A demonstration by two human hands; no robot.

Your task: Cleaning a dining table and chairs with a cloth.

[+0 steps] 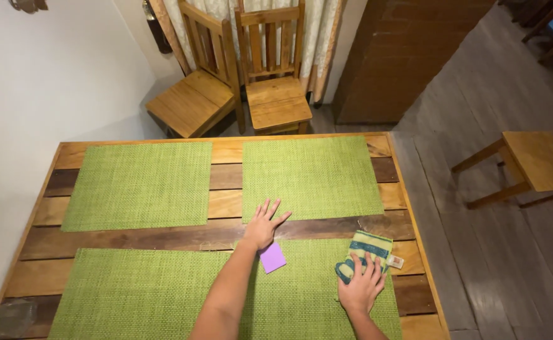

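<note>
On the table (226, 151), near right, the right hand (361, 286) presses flat on a striped cloth (371, 247), grip spread, holding nothing. Left hand (264, 225) rests open at mid table, fingers splayed, just beyond a purple card (272, 257) lying on the near mat (138, 289). Judged step: steadying both items.

Two wooden chairs (239, 82) stand at a plank table's (226, 151) far end; a third chair (528, 165) sits aside.

left hand (264, 228) flat on wooden table (226, 203), right hand (360, 286) on striped cloth (368, 249)
</note>
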